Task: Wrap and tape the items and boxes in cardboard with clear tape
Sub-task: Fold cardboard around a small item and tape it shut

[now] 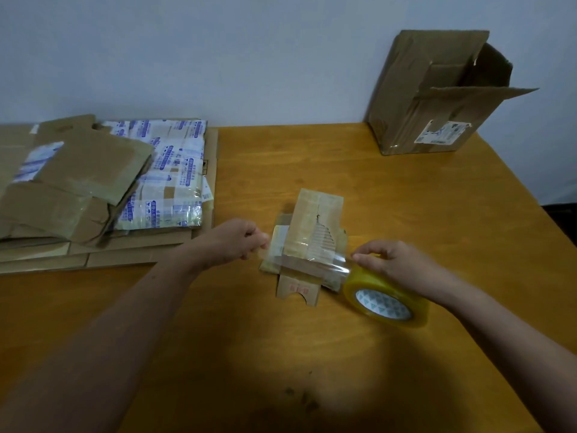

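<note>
Nearest, the roll [385, 300] stands on edge on the table [406, 198], just right of the bundle [312, 232]. The right hand [402, 267] is curled over the roll's top, fingers and thumb clamped on it. A strip [307, 265] of clear tape runs from the roll leftward across the bundle's near half. Just left of the bundle, the left hand [237, 239] pinches the strip's free end between thumb and fingertips. The bundle lies flat: cardboard folded round an item, tape already on its upper face, one flap sticking out toward me.

I judge the step in hand to be laying this strip. Procedure I would follow:
1. Hold the strip taut and level; slack tape folds onto itself.
2. Seat the left end on the bundle's left edge first.
3. Smooth toward the roll, pressing out bubbles.
4. Keep the near flap folded under before sealing.

Far left of the bundle sits a stack [93, 189] of flattened cardboard. Far right, behind the bundle, an open box [437, 98] stands against the wall.
</note>
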